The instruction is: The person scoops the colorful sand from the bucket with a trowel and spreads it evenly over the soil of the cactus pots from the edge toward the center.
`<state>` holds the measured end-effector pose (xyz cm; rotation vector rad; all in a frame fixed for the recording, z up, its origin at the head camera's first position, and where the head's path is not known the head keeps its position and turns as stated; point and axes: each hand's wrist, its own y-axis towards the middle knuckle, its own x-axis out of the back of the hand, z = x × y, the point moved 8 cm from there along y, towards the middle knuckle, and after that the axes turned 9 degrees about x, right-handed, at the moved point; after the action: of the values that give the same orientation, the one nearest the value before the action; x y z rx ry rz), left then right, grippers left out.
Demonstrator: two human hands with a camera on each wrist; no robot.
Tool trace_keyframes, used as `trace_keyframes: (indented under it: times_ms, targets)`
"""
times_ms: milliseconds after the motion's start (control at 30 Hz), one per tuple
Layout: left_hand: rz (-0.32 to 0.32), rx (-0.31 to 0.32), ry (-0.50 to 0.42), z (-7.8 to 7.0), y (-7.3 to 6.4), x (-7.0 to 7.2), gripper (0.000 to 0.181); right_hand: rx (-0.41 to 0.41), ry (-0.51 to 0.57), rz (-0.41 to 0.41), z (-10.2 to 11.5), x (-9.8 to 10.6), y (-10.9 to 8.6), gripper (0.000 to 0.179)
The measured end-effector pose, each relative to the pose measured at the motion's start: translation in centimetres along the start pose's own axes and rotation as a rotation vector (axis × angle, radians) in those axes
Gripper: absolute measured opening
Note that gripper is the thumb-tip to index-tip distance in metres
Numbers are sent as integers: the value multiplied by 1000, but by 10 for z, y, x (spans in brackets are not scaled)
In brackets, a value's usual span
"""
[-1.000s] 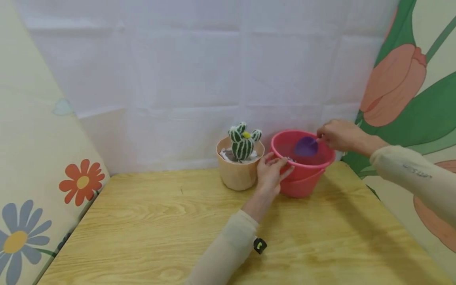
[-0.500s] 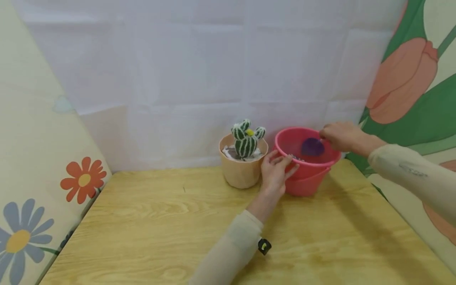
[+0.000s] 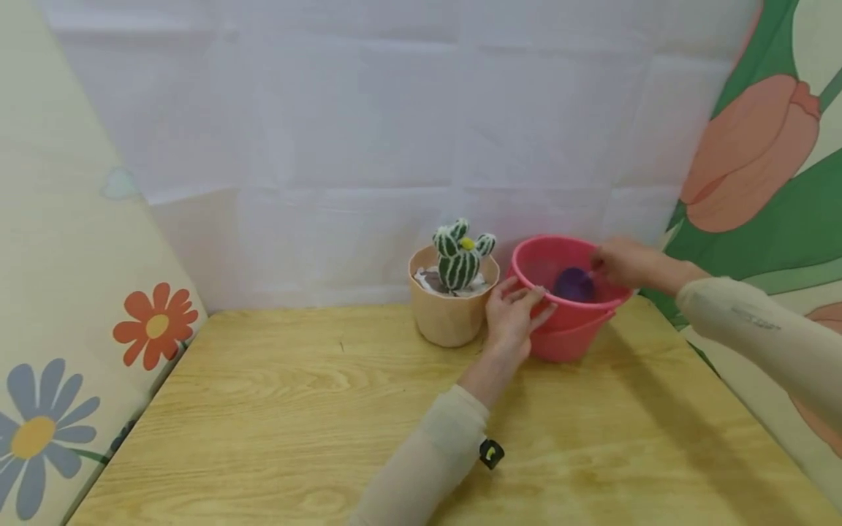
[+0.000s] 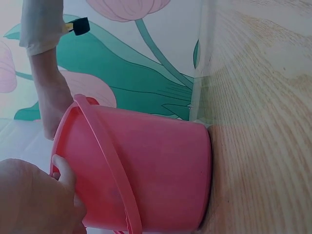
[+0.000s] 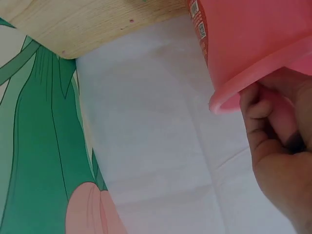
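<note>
A pink bucket [image 3: 564,341] stands upright at the back right of the wooden table. My left hand [image 3: 509,323] grips the bucket's near-left rim; in the left wrist view its thumb [image 4: 64,170] lies against the outer wall. Over the far-right rim, my right hand [image 3: 623,263] holds a purple scoop [image 3: 574,283] by its handle, with the round bowl down inside the bucket. The right wrist view shows curled fingers [image 5: 258,122] at the rim, while most of the scoop is hidden. What lies at the bucket's bottom cannot be made out.
Just left of the bucket, a peach pot [image 3: 449,321] holds a knitted green-and-white cactus [image 3: 459,270]. A white sheet [image 3: 342,146] hangs behind the wooden table [image 3: 296,409]. Flower-patterned panels [image 3: 743,190] border both sides.
My right hand has lowered the purple scoop deeper into the bucket. My left hand keeps its place at the rim. The head view has shifted slightly.
</note>
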<state>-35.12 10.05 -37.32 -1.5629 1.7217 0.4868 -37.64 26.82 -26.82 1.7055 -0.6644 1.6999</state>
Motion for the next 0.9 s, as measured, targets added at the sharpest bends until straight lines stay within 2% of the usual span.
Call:
trace_keyframes:
  times_ms: [200,467,533,700,900]
  targets:
    - [-3,-21,3,0,-2,1,51,-74,161,-72,-13,0,1,6]
    - [0,-30,-2,-3,-3,1,50,-289,338,-170,-35,2,-10,19]
    - [0,-34,-7,-4,-2,2,51,-322,381,-199,-39,1,-12,20]
    - [-10,-24,-6,-1,1,5,51,-332,458,-262,-44,-6,-20,20]
    - [-6,-3,-9,7,-1,9,50,-344,476,-264,-42,-16,-28,20]
